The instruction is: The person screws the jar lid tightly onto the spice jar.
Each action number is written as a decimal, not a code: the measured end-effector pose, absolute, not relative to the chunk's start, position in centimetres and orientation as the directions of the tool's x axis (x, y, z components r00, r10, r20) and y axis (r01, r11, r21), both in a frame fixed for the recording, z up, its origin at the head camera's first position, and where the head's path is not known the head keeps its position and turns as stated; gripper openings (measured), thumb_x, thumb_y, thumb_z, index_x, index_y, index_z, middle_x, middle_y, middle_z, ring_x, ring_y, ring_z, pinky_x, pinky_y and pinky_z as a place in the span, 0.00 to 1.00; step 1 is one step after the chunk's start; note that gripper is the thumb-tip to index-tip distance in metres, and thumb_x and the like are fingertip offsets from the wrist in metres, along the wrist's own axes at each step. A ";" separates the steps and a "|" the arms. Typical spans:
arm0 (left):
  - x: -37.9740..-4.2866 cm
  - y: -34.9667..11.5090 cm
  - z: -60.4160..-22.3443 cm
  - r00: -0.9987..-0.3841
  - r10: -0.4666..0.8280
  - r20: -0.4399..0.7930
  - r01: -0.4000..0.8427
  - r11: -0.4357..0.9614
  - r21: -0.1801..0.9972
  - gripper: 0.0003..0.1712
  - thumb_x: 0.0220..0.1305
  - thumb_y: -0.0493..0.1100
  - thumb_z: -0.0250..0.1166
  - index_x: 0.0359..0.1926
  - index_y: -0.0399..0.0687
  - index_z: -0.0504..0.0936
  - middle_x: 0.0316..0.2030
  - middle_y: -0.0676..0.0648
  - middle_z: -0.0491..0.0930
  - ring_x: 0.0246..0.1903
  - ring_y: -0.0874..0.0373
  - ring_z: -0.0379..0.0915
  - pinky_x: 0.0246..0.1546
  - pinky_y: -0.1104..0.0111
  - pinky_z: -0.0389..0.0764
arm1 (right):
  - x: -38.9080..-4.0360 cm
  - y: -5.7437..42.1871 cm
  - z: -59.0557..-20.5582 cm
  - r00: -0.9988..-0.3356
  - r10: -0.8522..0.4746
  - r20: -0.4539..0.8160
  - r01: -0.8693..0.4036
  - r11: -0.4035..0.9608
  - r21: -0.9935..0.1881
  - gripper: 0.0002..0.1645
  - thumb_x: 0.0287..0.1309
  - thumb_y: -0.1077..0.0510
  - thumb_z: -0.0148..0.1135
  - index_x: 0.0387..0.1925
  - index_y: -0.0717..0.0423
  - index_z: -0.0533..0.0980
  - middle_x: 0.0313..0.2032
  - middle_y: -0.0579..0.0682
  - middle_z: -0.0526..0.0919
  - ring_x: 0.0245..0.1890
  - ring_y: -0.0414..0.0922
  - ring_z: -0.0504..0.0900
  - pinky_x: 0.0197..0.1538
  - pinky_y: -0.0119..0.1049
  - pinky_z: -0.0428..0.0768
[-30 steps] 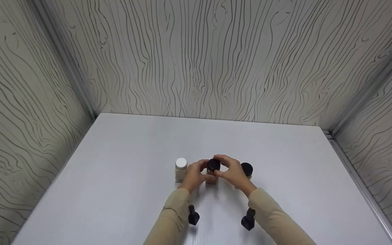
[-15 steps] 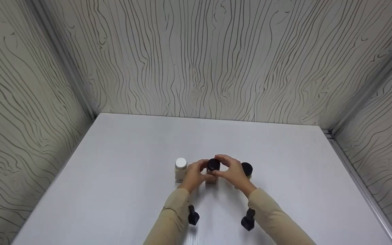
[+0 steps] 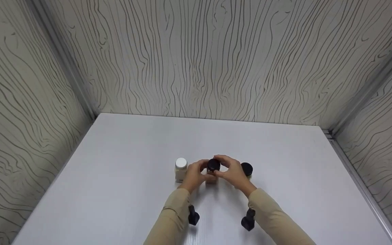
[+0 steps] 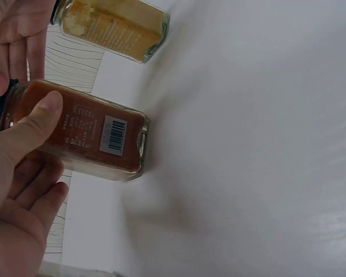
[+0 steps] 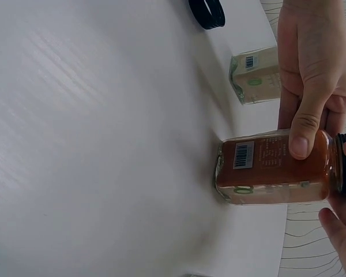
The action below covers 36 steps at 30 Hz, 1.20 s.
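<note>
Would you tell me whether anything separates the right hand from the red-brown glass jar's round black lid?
Nothing visible does: the right hand pinches the lid itself, while the left hand holds the jar.

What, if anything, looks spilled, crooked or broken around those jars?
Nothing stands out. The reddish jar between the left hand and right hand looks upright and whole, its black lid seems straight, and no spill shows on the table.

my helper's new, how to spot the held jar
On the white table, find the pale jar and the yellow jar. Between them, the left hand grips the third jar, the right hand its black cap. Only this jar's filling is reddish-brown.
</note>
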<state>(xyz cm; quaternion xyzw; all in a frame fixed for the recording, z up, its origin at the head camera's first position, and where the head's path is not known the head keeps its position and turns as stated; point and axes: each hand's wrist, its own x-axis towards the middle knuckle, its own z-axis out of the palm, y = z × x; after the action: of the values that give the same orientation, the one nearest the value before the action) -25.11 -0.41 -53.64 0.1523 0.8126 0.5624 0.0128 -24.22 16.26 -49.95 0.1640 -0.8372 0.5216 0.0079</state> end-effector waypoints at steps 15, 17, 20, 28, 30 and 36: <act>-25.0 -0.4 -53.4 -0.961 0.247 0.120 0.208 0.366 0.907 0.29 0.50 0.37 0.74 0.55 0.37 0.78 0.54 0.38 0.82 0.57 0.46 0.78 0.65 0.59 0.77 | -24.2 16.3 -50.3 -0.959 -0.209 0.193 -0.267 0.423 -0.866 0.32 0.47 0.65 0.72 0.55 0.70 0.73 0.55 0.67 0.79 0.58 0.60 0.78 0.64 0.49 0.79; -25.0 -0.4 -53.4 -0.961 0.248 0.125 0.213 0.367 0.906 0.29 0.50 0.37 0.74 0.54 0.36 0.78 0.54 0.38 0.82 0.57 0.46 0.78 0.65 0.58 0.78 | -24.1 16.3 -50.2 -0.958 -0.216 0.188 -0.265 0.415 -0.870 0.32 0.48 0.66 0.72 0.56 0.70 0.73 0.56 0.66 0.79 0.59 0.60 0.78 0.65 0.49 0.78; -25.0 -0.4 -53.5 -0.959 0.252 0.132 0.220 0.364 0.905 0.29 0.50 0.36 0.74 0.55 0.36 0.77 0.53 0.37 0.82 0.57 0.46 0.78 0.65 0.58 0.78 | -24.0 16.3 -50.0 -0.953 -0.235 0.193 -0.277 0.412 -0.868 0.31 0.48 0.66 0.71 0.56 0.70 0.73 0.56 0.66 0.79 0.59 0.60 0.78 0.65 0.50 0.78; -25.1 -0.4 -53.5 -0.958 0.254 0.134 0.222 0.361 0.906 0.30 0.49 0.37 0.74 0.55 0.36 0.77 0.54 0.38 0.82 0.57 0.46 0.78 0.65 0.58 0.78 | -24.0 16.3 -50.0 -0.936 -0.284 0.207 -0.311 0.391 -0.866 0.30 0.50 0.69 0.68 0.57 0.71 0.72 0.56 0.67 0.78 0.60 0.61 0.77 0.66 0.51 0.77; -25.1 -0.4 -53.6 -0.957 0.254 0.138 0.227 0.361 0.905 0.30 0.49 0.37 0.74 0.54 0.36 0.78 0.53 0.37 0.82 0.57 0.45 0.78 0.65 0.58 0.78 | -24.1 16.2 -50.1 -0.935 -0.287 0.207 -0.311 0.389 -0.867 0.30 0.50 0.69 0.68 0.57 0.71 0.72 0.56 0.68 0.78 0.59 0.61 0.77 0.66 0.51 0.77; -25.1 -0.4 -53.5 -0.959 0.256 0.121 0.211 0.361 0.909 0.30 0.49 0.36 0.74 0.55 0.36 0.77 0.54 0.38 0.82 0.57 0.46 0.78 0.65 0.58 0.78 | -24.1 16.1 -50.0 -0.948 -0.252 0.193 -0.282 0.391 -0.876 0.29 0.49 0.68 0.69 0.55 0.70 0.74 0.55 0.66 0.79 0.59 0.60 0.78 0.65 0.51 0.77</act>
<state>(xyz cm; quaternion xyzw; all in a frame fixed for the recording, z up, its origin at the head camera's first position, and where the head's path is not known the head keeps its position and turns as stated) -25.05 -0.44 -53.46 0.1417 0.8246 0.5474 0.0207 -24.09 16.13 -49.99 0.1602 -0.8338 0.5281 0.0145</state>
